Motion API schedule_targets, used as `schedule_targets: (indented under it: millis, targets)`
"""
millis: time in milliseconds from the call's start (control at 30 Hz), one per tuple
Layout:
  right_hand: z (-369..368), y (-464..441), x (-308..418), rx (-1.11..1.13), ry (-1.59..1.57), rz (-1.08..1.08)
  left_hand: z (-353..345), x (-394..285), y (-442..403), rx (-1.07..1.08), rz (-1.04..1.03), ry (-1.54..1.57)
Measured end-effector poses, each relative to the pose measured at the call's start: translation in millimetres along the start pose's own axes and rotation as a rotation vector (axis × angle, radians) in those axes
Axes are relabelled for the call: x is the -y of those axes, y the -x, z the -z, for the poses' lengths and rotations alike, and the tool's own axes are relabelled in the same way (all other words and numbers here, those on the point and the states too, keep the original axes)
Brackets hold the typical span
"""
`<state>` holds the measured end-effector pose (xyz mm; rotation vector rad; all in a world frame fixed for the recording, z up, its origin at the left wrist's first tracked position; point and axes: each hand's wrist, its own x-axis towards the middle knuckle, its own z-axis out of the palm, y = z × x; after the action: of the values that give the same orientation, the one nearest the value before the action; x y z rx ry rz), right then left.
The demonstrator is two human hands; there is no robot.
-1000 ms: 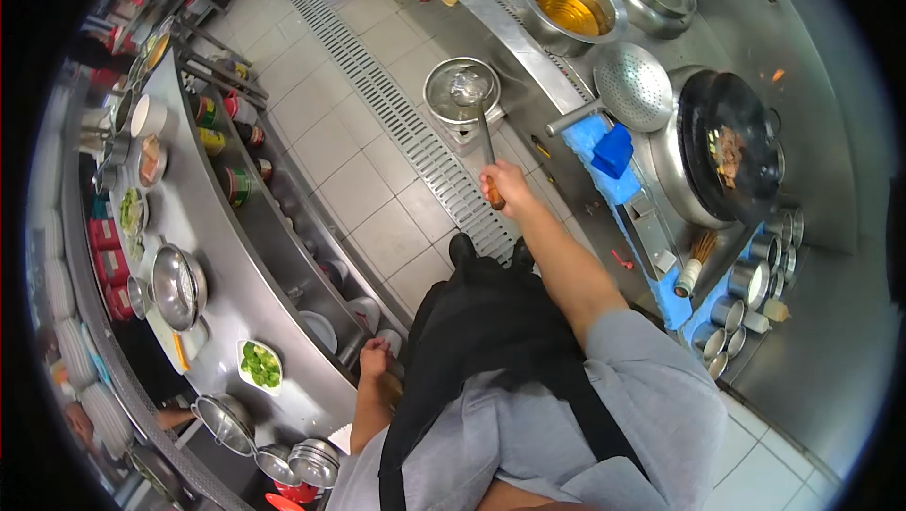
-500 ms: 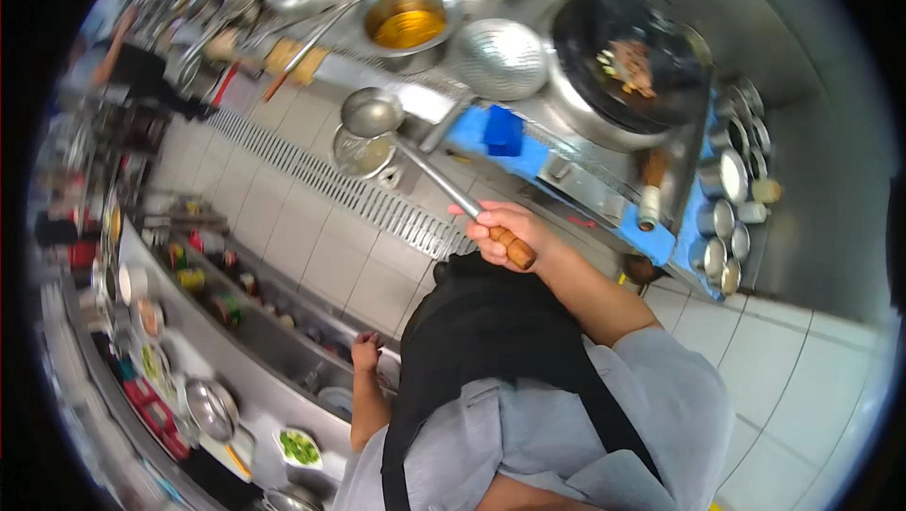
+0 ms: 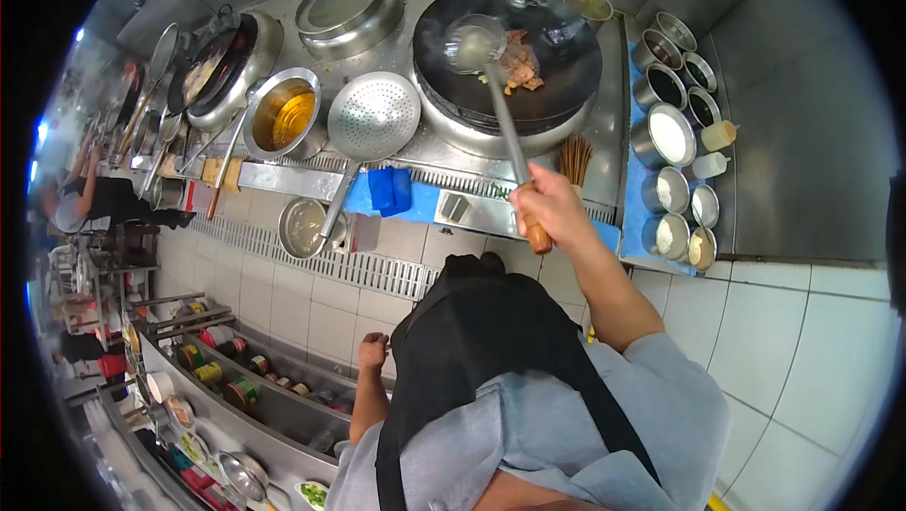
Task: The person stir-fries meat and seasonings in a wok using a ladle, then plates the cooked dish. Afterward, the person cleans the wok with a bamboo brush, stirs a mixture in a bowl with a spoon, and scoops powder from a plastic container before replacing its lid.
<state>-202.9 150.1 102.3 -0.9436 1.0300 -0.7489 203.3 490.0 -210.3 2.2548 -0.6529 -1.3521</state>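
My right hand (image 3: 550,206) is closed round the wooden handle of a long metal ladle (image 3: 507,124). The ladle's bowl is over the left part of a black wok (image 3: 576,67), beside browned meat pieces (image 3: 520,62) and small pale bits. Whether the bowl touches the wok cannot be made out. My left hand (image 3: 374,351) hangs low beside my apron, fingers curled, with nothing visible in it. Left of the wok lies a perforated strainer (image 3: 375,117), its handle reaching over the counter edge. Next to it stands a metal pot (image 3: 260,124) with amber oil.
Seasoning tins (image 3: 645,140) and squeeze bottles (image 3: 711,166) line the right side. A bamboo brush (image 3: 575,160) stands by the wok, and a blue cloth (image 3: 389,190) lies at the counter edge. Behind me runs a counter (image 3: 217,407). Another person (image 3: 90,200) is at the far left.
My right hand has carried the ladle from above the floor bucket, away from me and rightward, to over the wok. The view has turned toward the stove. My left hand still hangs low.
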Motion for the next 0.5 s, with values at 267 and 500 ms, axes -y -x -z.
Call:
schedule_targets:
  millis: [267,500]
  targets:
    - [84,-37,-12,-0.277,0.161,0.129,-46,-50,-25,0.019,-0.415,-0.265]
    - [100,-28,0,-0.226,-0.075,0.148,-44,-33,-53,0.055,-0.196,-0.261]
